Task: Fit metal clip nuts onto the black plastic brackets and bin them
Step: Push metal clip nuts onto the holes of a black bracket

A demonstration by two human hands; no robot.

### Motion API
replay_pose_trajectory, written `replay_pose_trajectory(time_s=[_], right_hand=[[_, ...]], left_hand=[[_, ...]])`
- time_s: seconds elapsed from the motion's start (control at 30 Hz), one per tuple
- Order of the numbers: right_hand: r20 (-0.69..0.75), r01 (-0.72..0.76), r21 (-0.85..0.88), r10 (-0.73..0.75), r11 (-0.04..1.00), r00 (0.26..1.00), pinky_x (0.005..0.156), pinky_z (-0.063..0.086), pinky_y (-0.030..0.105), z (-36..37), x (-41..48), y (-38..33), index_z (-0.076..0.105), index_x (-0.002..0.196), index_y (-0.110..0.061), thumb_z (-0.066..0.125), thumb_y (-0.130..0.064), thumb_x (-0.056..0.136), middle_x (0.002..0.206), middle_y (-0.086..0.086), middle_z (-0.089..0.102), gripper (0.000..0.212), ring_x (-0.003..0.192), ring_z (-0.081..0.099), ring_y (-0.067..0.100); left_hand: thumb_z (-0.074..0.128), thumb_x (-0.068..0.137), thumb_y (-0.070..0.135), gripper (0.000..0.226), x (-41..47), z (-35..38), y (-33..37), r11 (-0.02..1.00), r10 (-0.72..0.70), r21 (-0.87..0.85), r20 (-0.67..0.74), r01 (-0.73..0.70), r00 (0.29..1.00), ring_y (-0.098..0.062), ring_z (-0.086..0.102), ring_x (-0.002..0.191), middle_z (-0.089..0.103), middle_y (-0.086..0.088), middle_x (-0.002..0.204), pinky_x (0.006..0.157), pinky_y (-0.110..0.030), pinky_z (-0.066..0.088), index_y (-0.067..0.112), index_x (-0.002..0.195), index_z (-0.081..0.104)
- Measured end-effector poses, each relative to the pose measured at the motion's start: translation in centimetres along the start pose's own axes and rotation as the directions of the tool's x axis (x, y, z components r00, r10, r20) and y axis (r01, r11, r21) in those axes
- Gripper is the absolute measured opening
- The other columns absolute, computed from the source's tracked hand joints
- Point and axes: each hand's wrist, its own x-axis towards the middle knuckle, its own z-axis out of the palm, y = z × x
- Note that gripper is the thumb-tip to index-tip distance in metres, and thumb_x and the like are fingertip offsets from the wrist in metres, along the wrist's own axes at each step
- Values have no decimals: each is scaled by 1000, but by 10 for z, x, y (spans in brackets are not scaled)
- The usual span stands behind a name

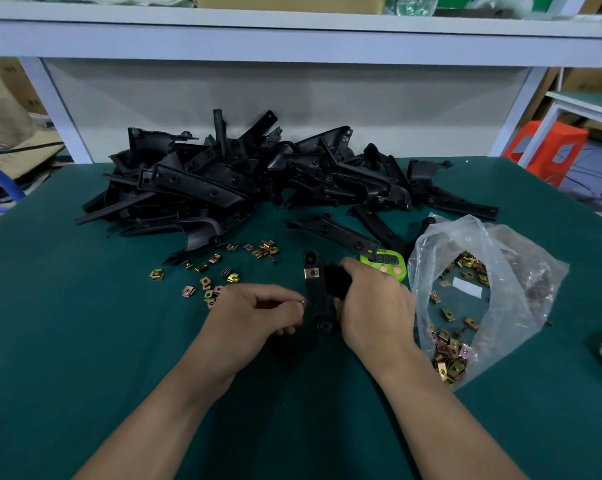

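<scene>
My right hand (372, 303) grips a black plastic bracket (318, 299) held upright over the green mat. One metal clip nut (312, 273) sits on the bracket near its top end. My left hand (258, 313) pinches a second clip nut (303, 304) at its fingertips, right against the bracket's left edge. Loose brass-coloured clip nuts (220, 271) lie scattered on the mat left of the hands. A big heap of black brackets (244, 174) fills the back of the table.
A clear plastic bag (483, 292) with several clip nuts lies open at the right. A green digital timer (388, 263) stands behind my right hand. Two loose brackets (334, 232) lie in front of the heap. A white shelf frame (292, 39) runs overhead.
</scene>
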Motion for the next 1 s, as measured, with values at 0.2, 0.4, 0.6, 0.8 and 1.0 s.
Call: replay_pose_trajectory(time_s=[0.2, 0.4, 0.6, 0.8, 1.0], right_hand=[[14, 17, -19, -17, 1000, 1000, 53, 27, 30, -4, -2, -4, 56, 87, -26, 66, -4, 78, 60, -8, 51, 26, 55, 44, 20], [31, 29, -42, -27, 999, 999, 58, 32, 31, -7, -5, -6, 59, 98, -26, 62, 0, 79, 61, -8, 44, 33, 59, 45, 23], [65, 43, -7, -42, 999, 997, 62, 36, 32, -10, -9, -12, 58, 106, -25, 65, 2, 75, 77, -3, 64, 42, 76, 65, 29], [60, 32, 66, -36, 997, 998, 60, 38, 33, -9, -11, -13, 52, 96, -29, 69, -9, 80, 75, -5, 64, 30, 72, 62, 29], [16, 14, 102, -16, 995, 1000, 59, 35, 32, -9, -10, -10, 57, 94, -29, 68, -14, 77, 65, -6, 56, 25, 67, 61, 32]], left_hand=[[73, 89, 8, 16, -3, 2, 3, 996, -71, -54, 78, 76, 994, -12, 63, 64, 71, -6, 71, 61, -19, 51, 17, 79, 82], [75, 88, 11, 15, -4, 1, 4, 996, -81, -39, 118, 86, 990, -13, 61, 64, 69, -7, 70, 62, -20, 51, 16, 74, 80], [81, 69, 27, 13, -8, 1, 10, 973, -142, -157, 173, 170, 975, -10, 59, 59, 69, -8, 68, 57, -18, 50, 15, 73, 81], [75, 72, 41, 28, -8, 1, 14, 925, -176, -301, 208, 234, 962, -11, 62, 57, 70, -7, 71, 56, -20, 52, 13, 67, 78], [76, 70, 43, 30, -7, 1, 13, 919, -168, -318, 218, 233, 961, -12, 66, 61, 72, -8, 75, 57, -21, 54, 13, 76, 81]])
